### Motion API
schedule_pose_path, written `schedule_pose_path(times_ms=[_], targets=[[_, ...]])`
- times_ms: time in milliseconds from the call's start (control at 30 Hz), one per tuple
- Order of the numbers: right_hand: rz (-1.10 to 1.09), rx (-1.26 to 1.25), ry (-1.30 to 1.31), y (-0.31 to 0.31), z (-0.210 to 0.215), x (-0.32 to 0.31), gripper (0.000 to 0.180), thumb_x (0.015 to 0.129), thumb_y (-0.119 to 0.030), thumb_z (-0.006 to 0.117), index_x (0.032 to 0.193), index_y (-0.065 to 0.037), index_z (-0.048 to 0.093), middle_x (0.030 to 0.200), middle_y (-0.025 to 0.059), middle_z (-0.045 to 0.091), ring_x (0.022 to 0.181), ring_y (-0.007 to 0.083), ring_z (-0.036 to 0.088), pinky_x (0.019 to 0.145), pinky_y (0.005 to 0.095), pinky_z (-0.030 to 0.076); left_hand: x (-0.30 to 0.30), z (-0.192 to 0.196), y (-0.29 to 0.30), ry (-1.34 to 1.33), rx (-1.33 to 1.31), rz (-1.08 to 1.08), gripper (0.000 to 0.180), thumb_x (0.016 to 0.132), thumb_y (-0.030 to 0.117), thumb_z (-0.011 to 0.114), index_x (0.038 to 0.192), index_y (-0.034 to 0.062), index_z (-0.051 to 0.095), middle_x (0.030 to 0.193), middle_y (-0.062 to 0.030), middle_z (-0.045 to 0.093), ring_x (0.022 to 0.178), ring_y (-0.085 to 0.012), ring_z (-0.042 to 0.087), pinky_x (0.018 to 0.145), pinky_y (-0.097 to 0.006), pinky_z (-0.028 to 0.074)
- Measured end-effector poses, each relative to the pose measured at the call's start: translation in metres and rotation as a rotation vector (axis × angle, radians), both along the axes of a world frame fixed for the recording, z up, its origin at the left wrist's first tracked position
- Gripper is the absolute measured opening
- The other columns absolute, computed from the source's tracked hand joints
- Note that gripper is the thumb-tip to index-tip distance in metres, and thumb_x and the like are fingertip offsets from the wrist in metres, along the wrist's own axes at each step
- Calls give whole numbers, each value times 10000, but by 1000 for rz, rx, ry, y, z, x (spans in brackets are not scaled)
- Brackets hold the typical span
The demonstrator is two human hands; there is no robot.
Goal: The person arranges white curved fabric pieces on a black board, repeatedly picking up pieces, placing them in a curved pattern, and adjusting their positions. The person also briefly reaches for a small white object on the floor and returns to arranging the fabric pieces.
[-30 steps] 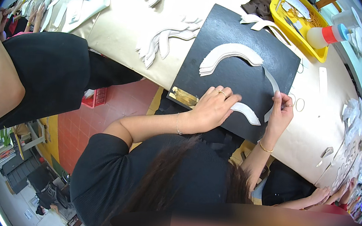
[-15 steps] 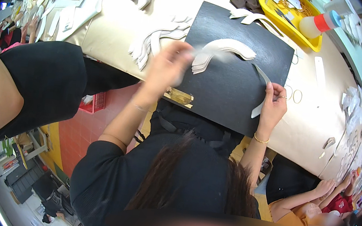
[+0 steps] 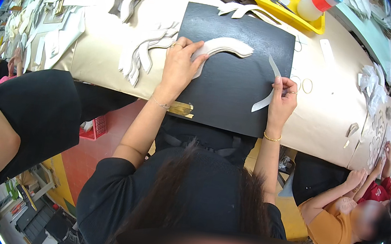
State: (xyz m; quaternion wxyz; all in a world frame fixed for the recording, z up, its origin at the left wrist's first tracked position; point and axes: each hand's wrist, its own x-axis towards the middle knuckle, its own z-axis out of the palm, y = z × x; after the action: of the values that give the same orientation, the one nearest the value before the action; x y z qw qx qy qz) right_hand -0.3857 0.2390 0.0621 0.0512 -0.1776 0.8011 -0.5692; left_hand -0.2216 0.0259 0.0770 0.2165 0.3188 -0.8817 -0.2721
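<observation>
"Where are the fingers?"
"On the left hand (image 3: 179, 66), thumb and forefinger touch the left end of the curved white stack (image 3: 229, 45); I can't tell if they pinch a piece. The right hand (image 3: 284, 96) pinches a narrow pale strip (image 3: 263, 102), thumb against fingers, near the right edge of the black board (image 3: 230, 94)."
"Any room there?"
"Yes, bare board between stack and strip, and from the stack down to the near edge."
"Past the edges?"
"White curved pieces (image 3: 148, 50) lie left of it on the surface (image 3: 98, 61); a yellow tray (image 3: 310, 25) sits beyond the far right corner."
</observation>
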Motion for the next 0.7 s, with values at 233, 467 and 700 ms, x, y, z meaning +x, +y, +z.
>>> schedule_pose_path(times_ms=[233, 467, 700], targets=[[-19, -258, -41, 0, -5, -5, 169, 1009, -192, 646, 1045, -26, 640, 842, 8, 648, 789, 78, 586, 730, 235, 470, -7, 16, 12, 192, -137, -139, 174, 861, 0, 720, 1035, 0, 705, 918, -117, 654, 788, -248, 640, 709, -332, 504], [-103, -779, -531, 38, -1, -29, 143, 1001, -223, 655, 1029, -107, 575, 774, 26, 638, 661, 86, 588, 515, 183, 433, 8, 71, 53, 377, 635, -378, 181, 900, -61, 668, 1077, -32, 694, 937, -94, 679, 752, -105, 644, 628, -225, 480], [132, -781, -469, 65, 27, -23, 157, 1011, -236, 633, 1030, -92, 575, 780, 60, 651, 673, 95, 572, 474, 191, 384, 5, 51, 66, 47, 733, -503, 215, 901, 94, 706, 1108, 37, 715, 918, -75, 689, 792, -180, 623, 790, -316, 453]])
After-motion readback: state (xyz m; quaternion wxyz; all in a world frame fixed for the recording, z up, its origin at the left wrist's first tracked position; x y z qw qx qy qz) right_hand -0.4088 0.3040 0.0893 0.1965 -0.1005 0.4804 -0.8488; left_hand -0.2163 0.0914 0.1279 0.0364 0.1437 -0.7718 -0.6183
